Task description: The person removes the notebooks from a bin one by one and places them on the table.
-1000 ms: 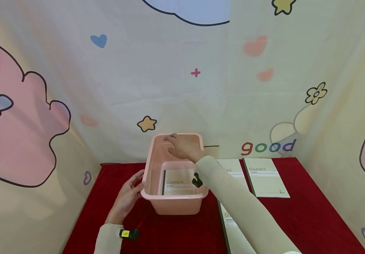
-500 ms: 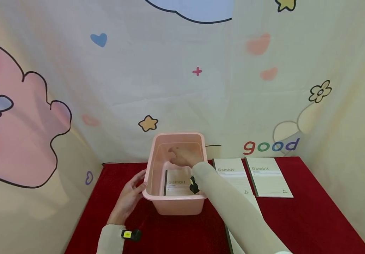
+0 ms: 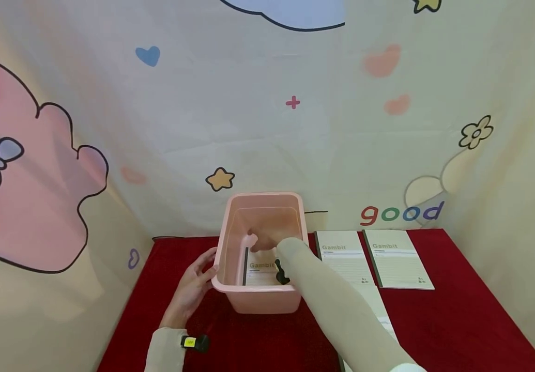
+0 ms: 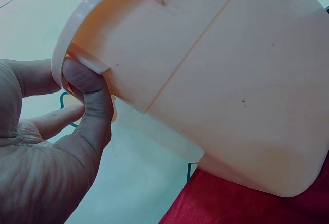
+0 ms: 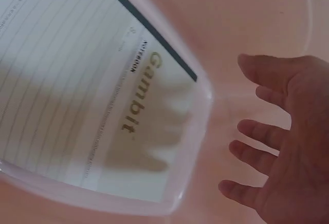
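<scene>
A pink plastic bin [image 3: 262, 302] stands on the red cloth, with a white Gambit notebook [image 3: 260, 276] lying flat on its floor. My left hand [image 3: 193, 284] grips the bin's left rim near the front corner; in the left wrist view the thumb [image 4: 87, 77] hooks under that rim. Inside the bin, my right hand [image 3: 267, 238] hangs over the far end of the notebook. The right wrist view shows its fingers [image 5: 254, 157] spread and apart from the notebook, holding nothing. My right forearm hides part of the bin's right wall.
To the bin's right lie two more Gambit notebooks, a nearer one [image 3: 341, 258] and a farther-right one [image 3: 399, 261]. Others lie partly under my right sleeve [image 3: 341, 305]. The red cloth [image 3: 472, 325] ends at a patterned curtain [image 3: 267, 144] behind and at both sides.
My right hand has come down from above the bin's far rim into the bin, toward the notebook. My left hand keeps its grip on the rim. The view has shifted slightly.
</scene>
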Action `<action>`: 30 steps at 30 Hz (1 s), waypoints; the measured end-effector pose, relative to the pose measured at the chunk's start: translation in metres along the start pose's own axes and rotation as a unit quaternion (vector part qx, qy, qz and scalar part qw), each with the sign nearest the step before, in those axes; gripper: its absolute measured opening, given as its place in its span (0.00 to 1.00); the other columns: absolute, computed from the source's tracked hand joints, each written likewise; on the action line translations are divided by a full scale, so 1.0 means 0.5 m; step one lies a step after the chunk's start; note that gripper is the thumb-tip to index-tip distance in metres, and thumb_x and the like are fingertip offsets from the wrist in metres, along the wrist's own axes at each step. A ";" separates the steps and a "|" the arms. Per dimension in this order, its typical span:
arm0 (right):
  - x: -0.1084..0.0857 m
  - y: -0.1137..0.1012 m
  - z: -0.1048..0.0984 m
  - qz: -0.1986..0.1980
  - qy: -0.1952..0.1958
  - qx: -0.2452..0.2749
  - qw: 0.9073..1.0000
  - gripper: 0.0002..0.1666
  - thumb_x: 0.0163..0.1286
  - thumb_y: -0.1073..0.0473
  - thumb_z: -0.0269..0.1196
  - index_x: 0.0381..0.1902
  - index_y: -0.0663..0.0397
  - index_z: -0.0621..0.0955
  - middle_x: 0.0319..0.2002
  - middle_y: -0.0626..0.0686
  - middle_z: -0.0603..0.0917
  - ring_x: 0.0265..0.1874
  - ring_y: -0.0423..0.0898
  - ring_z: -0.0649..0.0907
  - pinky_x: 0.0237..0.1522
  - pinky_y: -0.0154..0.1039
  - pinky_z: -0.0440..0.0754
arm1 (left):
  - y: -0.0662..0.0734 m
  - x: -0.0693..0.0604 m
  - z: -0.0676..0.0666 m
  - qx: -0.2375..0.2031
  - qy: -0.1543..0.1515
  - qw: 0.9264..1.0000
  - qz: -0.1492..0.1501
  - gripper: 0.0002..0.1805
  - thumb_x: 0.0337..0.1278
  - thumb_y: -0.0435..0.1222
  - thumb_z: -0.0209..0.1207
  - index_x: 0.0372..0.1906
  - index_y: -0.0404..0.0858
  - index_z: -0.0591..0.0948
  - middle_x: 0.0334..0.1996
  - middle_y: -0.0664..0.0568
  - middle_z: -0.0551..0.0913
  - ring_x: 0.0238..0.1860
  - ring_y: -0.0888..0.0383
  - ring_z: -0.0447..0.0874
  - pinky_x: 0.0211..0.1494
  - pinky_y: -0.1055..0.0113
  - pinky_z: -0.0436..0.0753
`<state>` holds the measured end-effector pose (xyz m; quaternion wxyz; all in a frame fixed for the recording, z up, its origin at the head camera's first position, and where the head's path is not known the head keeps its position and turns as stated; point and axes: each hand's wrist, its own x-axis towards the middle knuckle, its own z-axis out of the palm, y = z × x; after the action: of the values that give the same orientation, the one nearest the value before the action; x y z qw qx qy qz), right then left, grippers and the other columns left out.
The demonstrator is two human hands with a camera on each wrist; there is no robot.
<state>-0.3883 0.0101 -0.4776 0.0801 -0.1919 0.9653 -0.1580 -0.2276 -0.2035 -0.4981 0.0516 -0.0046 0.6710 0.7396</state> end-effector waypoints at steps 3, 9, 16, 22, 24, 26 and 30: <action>0.002 0.001 0.019 -0.004 -0.085 0.013 0.996 0.37 0.52 0.41 0.74 0.61 0.28 0.76 0.57 0.42 0.78 0.56 0.45 0.74 0.64 0.56 0.72 | 0.001 0.001 0.001 -0.006 -0.006 1.000 0.000 0.31 0.66 0.34 0.58 0.72 0.45 0.64 0.68 0.44 0.66 0.64 0.46 0.69 0.56 0.62 0.83; 0.004 0.004 0.052 0.051 -0.189 0.062 0.979 0.42 0.61 0.45 0.68 0.72 0.28 0.65 0.72 0.45 0.68 0.70 0.49 0.68 0.67 0.59 0.68 | 0.003 0.000 0.000 -0.012 -0.007 1.000 -0.005 0.31 0.66 0.34 0.58 0.72 0.45 0.64 0.68 0.43 0.65 0.65 0.43 0.68 0.55 0.63 0.83; 0.007 0.011 0.065 0.120 -0.206 0.061 0.969 0.45 0.57 0.46 0.71 0.71 0.26 0.66 0.73 0.45 0.67 0.70 0.50 0.66 0.65 0.59 0.69 | 0.003 0.000 0.000 -0.012 -0.003 1.000 0.000 0.30 0.67 0.33 0.57 0.71 0.45 0.65 0.68 0.43 0.66 0.64 0.43 0.70 0.54 0.63 0.83; 0.003 0.020 0.069 0.161 -0.219 0.061 0.961 0.48 0.55 0.47 0.73 0.72 0.22 0.64 0.75 0.46 0.64 0.72 0.51 0.63 0.63 0.59 0.72 | 0.001 0.001 0.000 -0.007 -0.003 1.000 0.007 0.29 0.67 0.33 0.56 0.71 0.45 0.65 0.67 0.43 0.67 0.63 0.45 0.70 0.53 0.64 0.83; -0.001 0.020 0.068 0.181 -0.215 0.076 0.957 0.50 0.54 0.49 0.74 0.71 0.20 0.64 0.75 0.46 0.63 0.72 0.50 0.63 0.60 0.55 0.75 | 0.002 0.001 0.000 -0.005 -0.003 1.000 0.008 0.29 0.67 0.33 0.57 0.71 0.45 0.65 0.67 0.43 0.67 0.63 0.46 0.70 0.54 0.64 0.83; -0.003 0.020 0.069 0.186 -0.214 0.068 0.957 0.50 0.55 0.50 0.73 0.72 0.19 0.63 0.76 0.44 0.62 0.71 0.49 0.63 0.59 0.52 0.76 | 0.002 0.001 -0.001 -0.006 -0.001 1.000 0.007 0.29 0.67 0.33 0.57 0.71 0.45 0.66 0.67 0.44 0.67 0.63 0.46 0.71 0.54 0.63 0.83; -0.002 0.016 0.077 0.139 -0.186 -0.009 0.973 0.47 0.56 0.48 0.71 0.72 0.24 0.64 0.73 0.46 0.66 0.65 0.49 0.71 0.56 0.52 0.78 | 0.001 0.000 -0.002 -0.007 0.006 1.000 0.001 0.29 0.66 0.33 0.57 0.71 0.45 0.66 0.66 0.44 0.68 0.63 0.47 0.71 0.54 0.62 0.83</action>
<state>-0.3817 0.0070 -0.5163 0.2778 -0.0824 0.9520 -0.0983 -0.2278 -0.2046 -0.4978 0.0471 -0.0085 0.6659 0.7445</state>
